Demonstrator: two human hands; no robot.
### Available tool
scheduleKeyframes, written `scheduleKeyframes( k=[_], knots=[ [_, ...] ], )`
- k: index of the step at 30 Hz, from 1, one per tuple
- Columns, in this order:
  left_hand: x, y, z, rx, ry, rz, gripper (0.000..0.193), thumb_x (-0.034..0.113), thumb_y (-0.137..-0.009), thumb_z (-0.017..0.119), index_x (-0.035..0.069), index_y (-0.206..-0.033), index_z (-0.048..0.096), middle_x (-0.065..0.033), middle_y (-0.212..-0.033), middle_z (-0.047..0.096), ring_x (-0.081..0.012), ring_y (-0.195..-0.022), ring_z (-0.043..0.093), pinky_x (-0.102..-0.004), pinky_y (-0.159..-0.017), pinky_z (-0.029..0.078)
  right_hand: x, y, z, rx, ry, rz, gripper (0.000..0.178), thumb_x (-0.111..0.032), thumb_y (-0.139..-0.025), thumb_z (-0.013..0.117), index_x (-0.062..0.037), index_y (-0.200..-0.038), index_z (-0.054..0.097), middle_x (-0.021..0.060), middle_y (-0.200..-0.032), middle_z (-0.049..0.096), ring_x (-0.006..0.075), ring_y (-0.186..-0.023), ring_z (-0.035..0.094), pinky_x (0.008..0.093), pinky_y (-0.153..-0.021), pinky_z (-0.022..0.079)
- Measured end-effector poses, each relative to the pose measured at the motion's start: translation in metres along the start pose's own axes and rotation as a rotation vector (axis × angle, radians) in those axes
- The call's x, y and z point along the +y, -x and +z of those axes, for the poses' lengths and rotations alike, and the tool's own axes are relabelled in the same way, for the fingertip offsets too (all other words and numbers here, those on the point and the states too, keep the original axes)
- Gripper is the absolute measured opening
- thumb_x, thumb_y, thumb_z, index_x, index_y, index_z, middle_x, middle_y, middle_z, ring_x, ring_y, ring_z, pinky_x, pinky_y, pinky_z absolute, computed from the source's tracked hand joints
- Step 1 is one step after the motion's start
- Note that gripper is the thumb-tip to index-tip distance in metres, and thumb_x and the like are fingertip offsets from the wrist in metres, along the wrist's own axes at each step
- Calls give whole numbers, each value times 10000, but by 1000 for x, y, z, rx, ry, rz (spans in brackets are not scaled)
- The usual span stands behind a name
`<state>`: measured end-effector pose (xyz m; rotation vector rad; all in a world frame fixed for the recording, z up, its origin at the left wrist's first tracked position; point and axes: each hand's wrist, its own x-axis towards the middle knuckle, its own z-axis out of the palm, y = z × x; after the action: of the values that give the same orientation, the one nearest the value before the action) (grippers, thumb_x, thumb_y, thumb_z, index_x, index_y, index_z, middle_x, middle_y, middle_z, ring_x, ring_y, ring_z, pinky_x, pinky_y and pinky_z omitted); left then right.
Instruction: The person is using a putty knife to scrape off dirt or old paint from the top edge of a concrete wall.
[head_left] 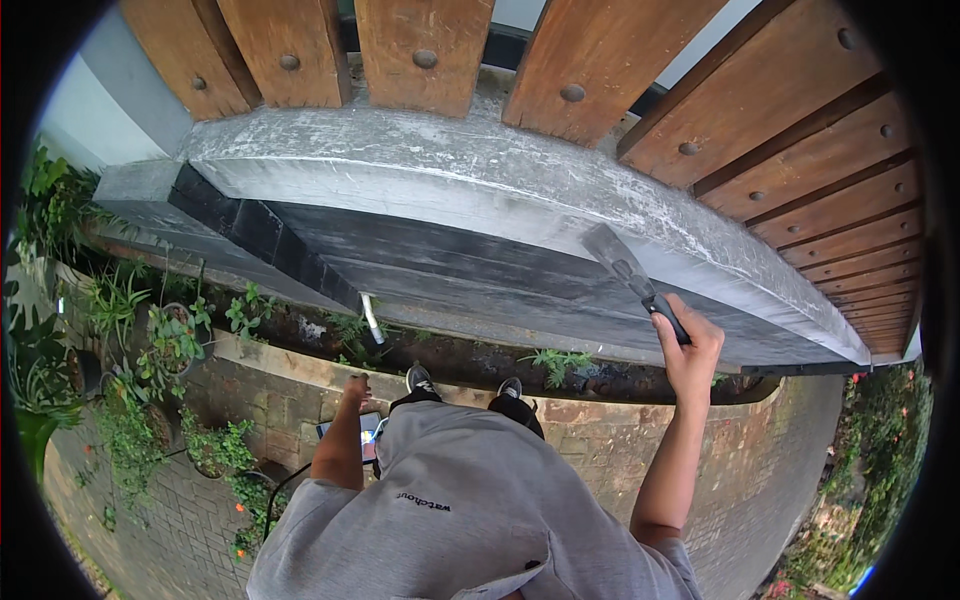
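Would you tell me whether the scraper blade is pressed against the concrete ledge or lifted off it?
Pressed against it: the scraper, gripped in the right hand, lays its flat blade on the grey concrete ledge.

Scraper in right hand, blade against ledge ahead. Fence boards above ledge. Left hand low, beside phone. Pipe under ledge at left. Potted plants far left on paving.

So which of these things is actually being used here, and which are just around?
In use: scraper in the right hand; grey concrete ledge under its blade.

Just around: potted plants, white pipe, wooden slats, brick paving, left hand hanging low.
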<state>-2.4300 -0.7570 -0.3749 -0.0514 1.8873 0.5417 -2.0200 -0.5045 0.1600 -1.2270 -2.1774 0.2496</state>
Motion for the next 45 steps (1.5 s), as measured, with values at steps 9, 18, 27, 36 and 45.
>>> scheduleKeyframes(
  k=[9,18,27,36,45],
  knots=[
    [98,31,68,-206,23,265,311,342,-845,542,93,-1032,549,-51,-802,618,-181,-627,597,-366,-547,470,16,-3,10,121,-106,111,212,-67,-765,722,32,-948,682,156,-721,666,130,-602,618,260,-587,467],
    [67,32,60,-263,-38,205,458,400,-849,532,89,-1182,485,-135,-1023,634,-273,-778,647,-434,-629,492,-15,0,1,148,-32,55,211,-81,-783,707,17,-967,676,145,-687,649,189,-563,618,289,-561,462],
    [19,17,36,-132,-11,39,414,361,-785,550,26,-1027,544,-169,-841,636,-291,-594,616,-416,-531,487,-39,-24,21,38,-103,-46,220,-93,-774,732,27,-944,661,152,-752,660,247,-595,617,298,-563,469],
    [49,36,62,-150,-124,104,313,325,-818,543,35,-929,578,-99,-765,620,-209,-557,600,-360,-493,470,-94,-62,91,-26,-99,-291,242,-108,-793,714,-9,-1003,645,155,-781,652,313,-638,635,326,-544,487],
    [35,37,31,-274,310,-9,414,404,-894,486,110,-1185,498,-96,-1038,652,-217,-882,627,-338,-606,479,-64,-10,52,135,4,27,205,-48,-770,724,27,-949,658,139,-696,640,198,-564,610,279,-556,473]
  ],
)
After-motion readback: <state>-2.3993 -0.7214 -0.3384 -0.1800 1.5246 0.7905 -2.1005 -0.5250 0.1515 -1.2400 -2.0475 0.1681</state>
